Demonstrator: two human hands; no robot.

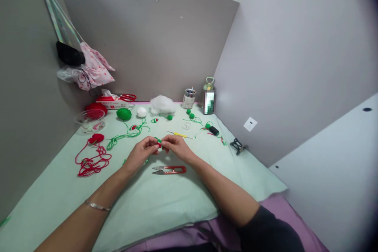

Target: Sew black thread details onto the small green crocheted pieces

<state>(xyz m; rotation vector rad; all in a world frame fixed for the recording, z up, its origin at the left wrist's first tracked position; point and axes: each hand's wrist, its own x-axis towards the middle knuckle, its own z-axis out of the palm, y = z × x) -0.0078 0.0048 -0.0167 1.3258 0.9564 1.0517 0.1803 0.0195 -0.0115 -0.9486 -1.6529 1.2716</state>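
Observation:
Between my two hands, over the middle of the table, is a small red and green crocheted piece. My left hand pinches its left side, and my right hand pinches its right side. The fingers cover most of the piece, so its shape is hard to make out. Some green yarn trails below my left hand. Just beyond my right hand lies a crochet hook with a yellow handle. Red-handled thread snips rest on the cloth nearer to me, blades pointing left.
At left are tangled red yarn and a clear plastic bowl. Further back stand a green yarn ball, a white yarn ball, white stuffing and a tin. A black thread spool lies right. Grey partitions surround the table.

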